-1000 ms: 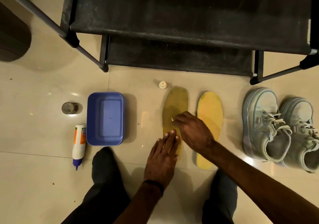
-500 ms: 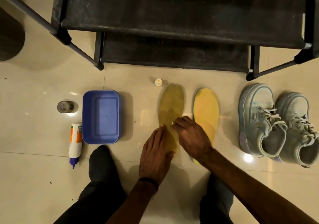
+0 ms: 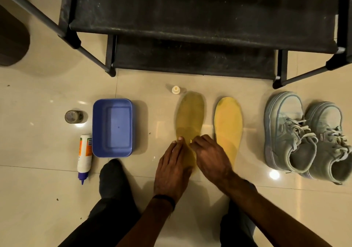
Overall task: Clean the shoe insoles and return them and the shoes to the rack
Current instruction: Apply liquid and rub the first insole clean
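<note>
Two insoles lie side by side on the tiled floor: a darker, damp-looking left insole (image 3: 189,113) and a brighter yellow right insole (image 3: 228,124). My left hand (image 3: 172,170) lies flat on the heel half of the left insole, fingers together, pressing it down. My right hand (image 3: 211,159) is curled over the same insole's middle, its fingertips pinching a small yellow piece (image 3: 190,141) against the surface; I cannot tell what it is. A pair of pale grey-blue shoes (image 3: 285,132) stands to the right. The black shoe rack (image 3: 190,18) stands beyond them.
A blue plastic tub (image 3: 112,126) sits left of the insoles, with a white bottle (image 3: 84,155) lying beside it and a small round jar (image 3: 73,116) further left. A small cream cap (image 3: 175,90) rests near the left insole's toe. My foot in a dark sock (image 3: 112,178) is below the tub.
My left hand has slid forward along the left insole, from its heel toward its middle. My right hand has drawn back a little, so the two hands now meet.
</note>
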